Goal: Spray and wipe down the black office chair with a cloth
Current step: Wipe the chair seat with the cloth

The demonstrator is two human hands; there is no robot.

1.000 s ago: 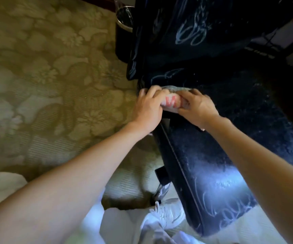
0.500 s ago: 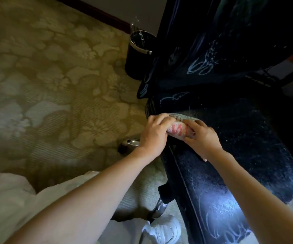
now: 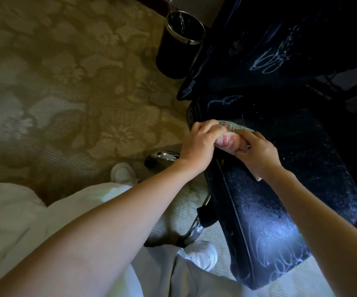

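The black office chair's seat (image 3: 284, 211) fills the right side, covered in dark fabric with pale line drawings and white specks. A bunched cloth (image 3: 230, 143) with red and white marks lies on the seat's left edge near the backrest (image 3: 280, 39). My left hand (image 3: 199, 146) grips the cloth's left end with curled fingers. My right hand (image 3: 257, 151) grips its right end, and a pale corner of cloth pokes out below that wrist. No spray bottle is in view.
A black waste bin (image 3: 179, 43) with a chrome rim stands on the patterned carpet behind the chair. Chrome chair legs (image 3: 164, 156) stick out under the seat. My white shoes (image 3: 203, 254) and pale trousers are below. Dark furniture borders the right edge.
The view has tilted so the bin and more floor show. Both hands stay on the bunched cloth at the seat's left edge, and the cloth looks more tightly rolled between them.
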